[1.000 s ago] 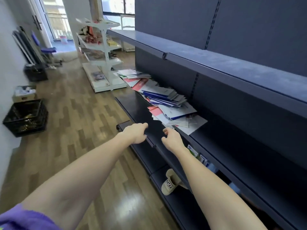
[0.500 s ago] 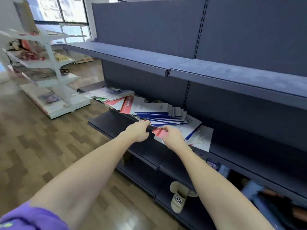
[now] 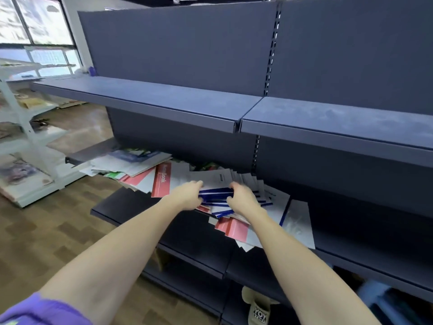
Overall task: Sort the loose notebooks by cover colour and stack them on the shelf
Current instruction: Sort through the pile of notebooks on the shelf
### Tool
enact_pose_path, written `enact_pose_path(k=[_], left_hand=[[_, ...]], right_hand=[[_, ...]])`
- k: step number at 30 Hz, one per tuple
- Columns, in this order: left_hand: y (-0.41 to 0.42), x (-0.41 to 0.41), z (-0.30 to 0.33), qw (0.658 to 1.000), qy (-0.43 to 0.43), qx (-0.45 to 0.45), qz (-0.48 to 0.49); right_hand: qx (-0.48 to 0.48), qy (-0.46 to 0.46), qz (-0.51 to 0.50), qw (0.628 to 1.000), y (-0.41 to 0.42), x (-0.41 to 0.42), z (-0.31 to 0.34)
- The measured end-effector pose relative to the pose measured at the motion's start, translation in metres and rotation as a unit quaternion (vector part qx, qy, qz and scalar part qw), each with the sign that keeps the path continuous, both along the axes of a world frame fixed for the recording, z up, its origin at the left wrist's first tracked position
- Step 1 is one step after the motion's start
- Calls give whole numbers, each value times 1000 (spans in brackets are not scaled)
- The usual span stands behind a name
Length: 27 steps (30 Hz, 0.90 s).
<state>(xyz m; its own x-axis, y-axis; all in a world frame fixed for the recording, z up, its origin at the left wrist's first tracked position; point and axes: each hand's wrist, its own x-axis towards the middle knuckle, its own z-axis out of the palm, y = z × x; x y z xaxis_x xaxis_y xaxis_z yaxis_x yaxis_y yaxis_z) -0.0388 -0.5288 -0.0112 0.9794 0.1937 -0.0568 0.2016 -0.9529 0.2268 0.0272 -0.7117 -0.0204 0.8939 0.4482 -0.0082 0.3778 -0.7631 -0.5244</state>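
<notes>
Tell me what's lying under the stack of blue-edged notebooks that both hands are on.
Under the blue-edged stack, red-and-white notebooks and white covers stick out on the middle shelf. How many more lie beneath is hidden by the stack, the left hand and the right hand.

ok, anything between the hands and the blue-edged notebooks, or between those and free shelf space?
Nothing between: the left hand and right hand already grip the blue-edged notebooks from either side. Red-covered notebooks lie under and in front of them. The bare shelf to the left looks unobstructed.
</notes>
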Motion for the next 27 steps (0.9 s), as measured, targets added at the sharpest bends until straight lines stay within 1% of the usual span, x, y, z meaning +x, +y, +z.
enact_pose_path(k=[4,8,11,12,16,18,20,22,23,25,27], left_hand=[[15,22,-21,999,21,-35,-12],[27,34,-39,999,13,18,-43],[39,42,-46,998,8,-10,-68],[42,43,-48,997,2,-4,-78],[57,40,-43,991,-25,79,-104],[65,36,-40,992,-22,79,-101],[74,31,-39,994,-13,59,-91],[85,27,-34,995,1,45,-84],[89,27,-33,996,8,36,-84],[94,26,-30,995,16,28,-97],[96,24,-30,994,15,17,-106]], right_hand=[[-51,-17,-23,998,12,12,-15],[-104,-60,-39,992,20,15,-23],[-103,-64,-61,991,26,20,-26],[-102,-60,-71,990,28,19,-27],[-141,-45,-100,984,38,11,-28],[-173,-42,-104,979,44,9,-25],[-214,-53,-111,969,52,7,-19],[-244,-81,-104,961,61,4,-16],[-248,-97,-85,960,65,1,-16],[-235,-115,-40,964,77,-8,-19],[-224,-126,-33,966,88,-18,-25]])
